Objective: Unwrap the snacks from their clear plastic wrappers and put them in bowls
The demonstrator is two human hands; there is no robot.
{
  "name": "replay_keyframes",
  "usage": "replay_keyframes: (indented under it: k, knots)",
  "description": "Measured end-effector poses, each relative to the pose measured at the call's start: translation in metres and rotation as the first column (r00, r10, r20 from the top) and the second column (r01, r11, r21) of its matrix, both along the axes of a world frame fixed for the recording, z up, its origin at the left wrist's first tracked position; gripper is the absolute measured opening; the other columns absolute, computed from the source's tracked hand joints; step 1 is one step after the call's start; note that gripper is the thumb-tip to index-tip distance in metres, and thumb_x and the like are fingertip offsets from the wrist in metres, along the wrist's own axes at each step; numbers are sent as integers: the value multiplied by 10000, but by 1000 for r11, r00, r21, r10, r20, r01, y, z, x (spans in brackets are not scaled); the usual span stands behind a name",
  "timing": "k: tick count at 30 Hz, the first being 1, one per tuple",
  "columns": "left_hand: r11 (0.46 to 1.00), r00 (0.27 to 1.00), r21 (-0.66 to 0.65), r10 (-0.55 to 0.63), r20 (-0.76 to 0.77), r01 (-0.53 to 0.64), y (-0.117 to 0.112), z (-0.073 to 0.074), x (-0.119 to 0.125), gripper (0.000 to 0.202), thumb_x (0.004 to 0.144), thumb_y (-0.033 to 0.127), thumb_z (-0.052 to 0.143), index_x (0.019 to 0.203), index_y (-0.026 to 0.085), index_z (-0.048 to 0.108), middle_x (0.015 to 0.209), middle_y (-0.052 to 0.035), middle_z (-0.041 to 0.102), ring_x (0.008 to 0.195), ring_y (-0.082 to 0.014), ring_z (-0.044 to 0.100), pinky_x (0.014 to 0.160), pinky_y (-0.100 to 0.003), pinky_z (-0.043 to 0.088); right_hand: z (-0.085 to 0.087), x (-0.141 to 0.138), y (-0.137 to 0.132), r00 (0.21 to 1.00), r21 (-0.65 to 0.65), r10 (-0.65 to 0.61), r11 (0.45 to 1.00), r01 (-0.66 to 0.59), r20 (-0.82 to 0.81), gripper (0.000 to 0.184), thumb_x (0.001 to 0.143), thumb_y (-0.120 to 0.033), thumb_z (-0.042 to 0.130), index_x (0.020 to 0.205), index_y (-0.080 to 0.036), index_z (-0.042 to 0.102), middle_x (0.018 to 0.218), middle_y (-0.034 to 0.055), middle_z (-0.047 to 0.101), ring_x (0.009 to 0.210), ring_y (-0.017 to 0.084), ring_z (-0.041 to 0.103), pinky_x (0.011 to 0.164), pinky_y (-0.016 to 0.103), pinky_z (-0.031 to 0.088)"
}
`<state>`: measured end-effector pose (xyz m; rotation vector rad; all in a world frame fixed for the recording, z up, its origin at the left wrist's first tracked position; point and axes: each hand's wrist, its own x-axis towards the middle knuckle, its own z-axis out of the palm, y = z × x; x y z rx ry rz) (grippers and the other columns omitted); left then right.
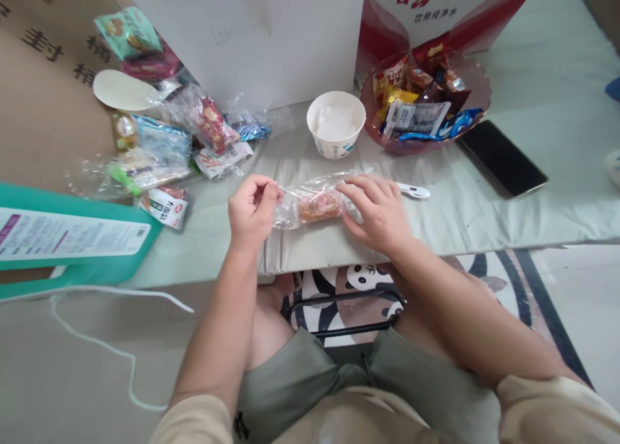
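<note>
A clear plastic bag with a reddish-brown snack (pixel 320 206) inside lies at the table's front, between my two hands. My left hand (pixel 253 208) pinches the bag's left end between thumb and fingers. At the other end, my right hand (pixel 375 210) rests with its fingers apart and curved, the fingertips touching the plastic. What exactly the snack is, I cannot tell. Just beyond the bag stands a white paper bowl (pixel 336 124). A white-handled tool (pixel 414 190) sticks out from behind my right hand, its other end hidden.
A pink glass bowl (pixel 371 124) of wrapped snacks stands at the back right, with a black phone (pixel 504 158) beside it. Several packets and wrappers (pixel 159 140) are heaped at the left, near a green carton (pixel 140 256). Large boxes (pixel 271 37) line the back.
</note>
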<state>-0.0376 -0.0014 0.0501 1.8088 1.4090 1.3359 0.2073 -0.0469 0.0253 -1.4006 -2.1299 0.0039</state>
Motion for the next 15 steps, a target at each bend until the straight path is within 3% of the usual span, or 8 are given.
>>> replay_keyframes:
  k: [2,4,6,8,9,11,13,15]
  knots:
    - [995,996,61,-76,-36,78,-3,4,2,379,1002,518,542,788,208,590,661,-9,671,578,-117,604,568,-252,470,-2,-4,0,1000,-32,-9,999,10,25,438,955,-310,593,1389,-252,614,1378,109,659,1321,317,549,1108,489,355]
    - [972,975,151,-157,-157,181,-10,12,3,329,1023,411,517,766,214,573,662,-5,669,613,-123,618,635,-277,481,-3,-5,-1,1000,-51,16,999,-15,19,505,941,-325,603,1441,-268,568,1321,104,670,1334,324,539,1182,539,287]
    - [926,928,235,-221,-299,296,-20,23,4,267,999,277,530,740,215,555,654,6,665,627,-124,617,703,-298,485,-2,-4,-2,998,-42,70,997,-70,-9,554,924,-331,607,1470,-271,531,1282,101,655,1326,318,543,1206,547,285]
    - [881,873,249,-286,-396,401,-32,35,4,209,959,203,555,750,216,554,616,27,641,570,-112,575,657,-281,462,1,-3,-4,992,-9,125,992,-126,-24,584,902,-336,625,1474,-275,517,1376,113,595,1397,330,490,1197,534,325]
    - [869,843,205,-337,-420,450,-38,40,4,181,949,190,563,770,217,564,588,42,620,528,-102,542,600,-263,437,2,-2,-5,989,7,148,989,-148,-15,601,892,-336,638,1476,-276,512,1443,117,558,1448,341,443,1196,533,330]
    - [846,760,-7,-483,-434,533,-48,46,6,153,942,192,568,793,216,590,532,70,565,460,-83,479,507,-237,369,5,-1,-7,982,32,189,981,-190,32,605,893,-300,634,1483,-275,507,1459,106,577,1483,339,412,1211,540,293]
    - [783,662,-303,-621,-419,543,-54,48,6,182,933,206,569,753,216,602,484,86,509,418,-71,426,470,-233,320,8,0,-7,967,37,237,970,-241,90,517,921,-235,584,1437,-265,558,1266,81,707,1343,296,555,1204,528,269]
    - [719,601,-528,-682,-416,452,-55,47,5,219,915,226,576,698,216,602,456,85,480,404,-73,400,463,-243,289,13,3,-8,940,-17,308,951,-309,144,338,961,-212,524,1260,-250,678,988,45,762,1057,238,674,1101,474,350]
